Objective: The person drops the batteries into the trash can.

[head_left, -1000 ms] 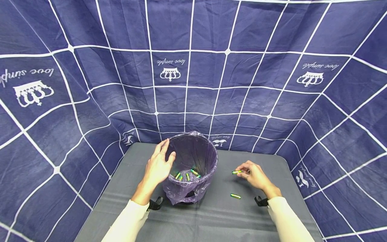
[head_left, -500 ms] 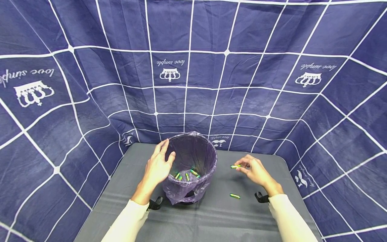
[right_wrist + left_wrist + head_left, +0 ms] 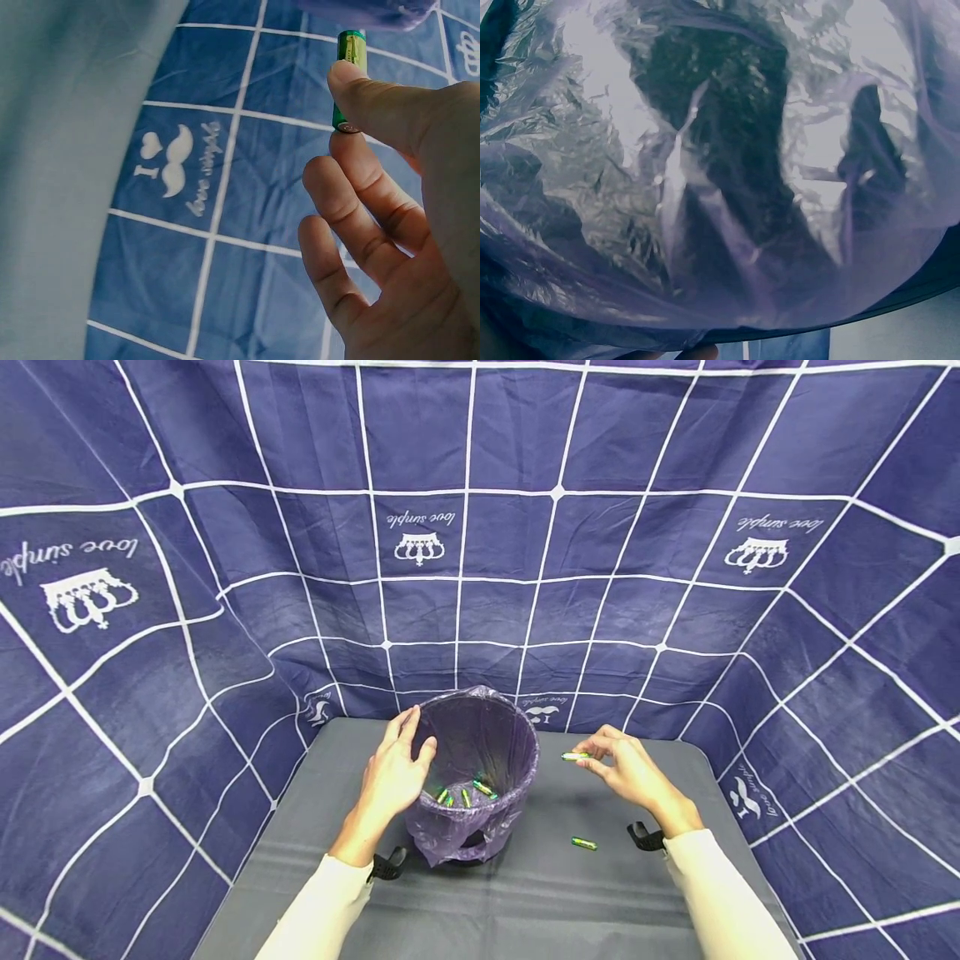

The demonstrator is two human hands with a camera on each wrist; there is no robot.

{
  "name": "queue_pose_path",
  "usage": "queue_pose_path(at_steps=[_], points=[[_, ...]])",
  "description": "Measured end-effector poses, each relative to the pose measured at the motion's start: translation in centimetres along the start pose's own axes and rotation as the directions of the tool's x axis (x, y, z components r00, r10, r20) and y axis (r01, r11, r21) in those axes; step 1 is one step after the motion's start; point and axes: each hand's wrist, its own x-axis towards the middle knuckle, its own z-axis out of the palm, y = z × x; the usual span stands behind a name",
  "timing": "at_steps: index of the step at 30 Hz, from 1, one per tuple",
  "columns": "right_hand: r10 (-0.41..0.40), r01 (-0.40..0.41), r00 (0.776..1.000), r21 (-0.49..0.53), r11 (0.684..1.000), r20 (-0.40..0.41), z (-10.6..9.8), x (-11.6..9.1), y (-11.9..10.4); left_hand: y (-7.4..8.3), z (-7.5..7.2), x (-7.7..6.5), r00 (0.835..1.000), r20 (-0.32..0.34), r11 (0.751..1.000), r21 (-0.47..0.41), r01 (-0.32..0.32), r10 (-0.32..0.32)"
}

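Observation:
A bin (image 3: 517, 793) lined with a thin purple plastic bag stands on the grey table, with several green and yellow batteries (image 3: 483, 789) at its bottom. My left hand (image 3: 393, 774) rests at the bin's left rim, its fingers fairly straight. In the left wrist view the crinkled bag (image 3: 727, 225) covers most of the picture, and only fingertips show below. My right hand (image 3: 626, 768) is in the air right of the bin, pinching a battery (image 3: 351, 49) between thumb and index finger; its other fingers are loosely bent. Another battery (image 3: 583, 843) lies on the table nearer to me.
The grey table (image 3: 555, 910) is enclosed at the back and both sides by a blue cloth (image 3: 502, 543) with white grid lines. A black strap (image 3: 645, 837) is on each wrist.
My right hand has risen and moved slightly left toward the bin, carrying the battery. The left hand stays at the rim, and the battery on the table has not moved.

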Motion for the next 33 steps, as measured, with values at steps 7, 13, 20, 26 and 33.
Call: queue_pose_path(at_steps=[7,13,20,26,33], points=[[-0.048,0.048,0.999,-0.036,0.998,-0.023,-1.1,1.1,-1.8,-0.1,0.0,-0.2,1.000,0.018,1.000,0.006,0.021,-0.022],[-0.107,0.104,0.993,-0.059,0.993,-0.049,-1.8,2.7,-3.6,-0.1,-0.1,-0.1,1.000,0.006,1.000,0.013,0.021,-0.021],[-0.128,0.124,0.991,-0.074,0.990,-0.049,-2.6,4.4,-5.8,0.2,0.2,-0.3,1.000,0.008,0.999,0.021,0.025,-0.025],[-0.155,0.152,0.988,-0.078,0.985,-0.028,-2.4,6.6,-7.4,0.3,0.2,-0.7,1.000,0.001,0.999,0.023,0.029,-0.029],[-0.186,0.186,0.982,-0.038,0.982,0.015,-1.9,9.5,-9.7,0.3,0.0,-0.3,1.000,-0.005,0.999,0.031,0.018,-0.018]])
